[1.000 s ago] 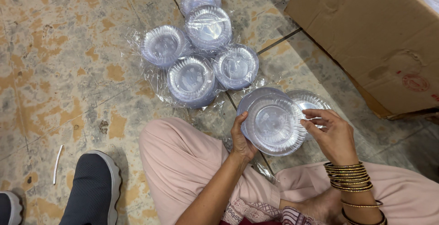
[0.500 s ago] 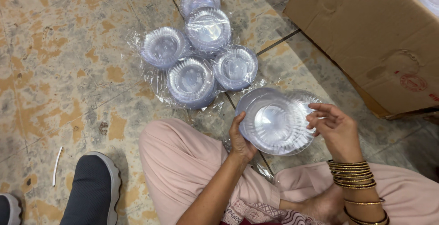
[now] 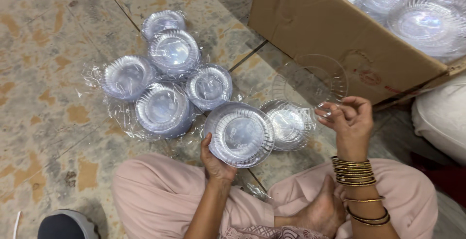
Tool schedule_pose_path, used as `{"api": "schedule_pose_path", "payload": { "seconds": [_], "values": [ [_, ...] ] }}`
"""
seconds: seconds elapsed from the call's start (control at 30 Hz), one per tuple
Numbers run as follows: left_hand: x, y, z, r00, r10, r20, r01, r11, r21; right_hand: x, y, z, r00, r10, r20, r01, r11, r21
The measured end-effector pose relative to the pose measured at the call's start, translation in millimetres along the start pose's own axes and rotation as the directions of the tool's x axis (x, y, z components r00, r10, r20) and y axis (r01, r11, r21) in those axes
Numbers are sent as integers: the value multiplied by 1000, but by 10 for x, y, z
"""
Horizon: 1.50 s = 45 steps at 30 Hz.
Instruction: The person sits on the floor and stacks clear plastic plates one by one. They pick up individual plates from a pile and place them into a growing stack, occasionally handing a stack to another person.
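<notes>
My left hand (image 3: 216, 161) grips the near edge of a stack of clear plastic bowls (image 3: 240, 133) held above my knee. My right hand (image 3: 350, 121), with gold bangles on the wrist, pinches the rim of a single clear bowl (image 3: 310, 81) lifted off to the right, in front of the cardboard box. Another clear bowl (image 3: 290, 125) lies on the floor between my hands.
Several wrapped stacks of clear bowls (image 3: 165, 74) lie in plastic film on the tiled floor ahead. An open cardboard box (image 3: 330, 30) holding more bowls stands at the upper right. A white sack (image 3: 441, 117) is at the right edge, a grey shoe (image 3: 65, 224) at the lower left.
My right hand has pulled one bowl off the stack and lifted it up and to the right. The view has shifted, showing the box's inside.
</notes>
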State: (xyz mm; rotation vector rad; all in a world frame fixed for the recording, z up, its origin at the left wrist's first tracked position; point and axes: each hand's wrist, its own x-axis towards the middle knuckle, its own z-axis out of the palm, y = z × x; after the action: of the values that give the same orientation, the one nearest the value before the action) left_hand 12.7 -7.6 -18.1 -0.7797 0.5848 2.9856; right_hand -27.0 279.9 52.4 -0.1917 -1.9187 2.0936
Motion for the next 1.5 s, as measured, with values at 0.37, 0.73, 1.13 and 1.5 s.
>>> {"api": "schedule_pose_path", "payload": {
  "seconds": [0.37, 0.73, 1.13, 1.5],
  "values": [
    [-14, 34, -25, 991, -27, 131, 37, 996, -77, 73, 363, -62, 889, -260, 376, 453, 393, -800],
    [32, -70, -118, 993, -118, 21, 118, 993, 11, -398, -117, 683, 940, 157, 304, 99, 726, -681],
    [38, -102, -115, 994, -113, 6, 113, 993, 15, -527, -280, 783, 940, -13, 340, 256, 686, -681],
    [36, -130, -144, 993, -114, 16, 113, 991, 71, -543, -291, 853, 946, 33, 324, 216, 680, -701]
  ]
}}
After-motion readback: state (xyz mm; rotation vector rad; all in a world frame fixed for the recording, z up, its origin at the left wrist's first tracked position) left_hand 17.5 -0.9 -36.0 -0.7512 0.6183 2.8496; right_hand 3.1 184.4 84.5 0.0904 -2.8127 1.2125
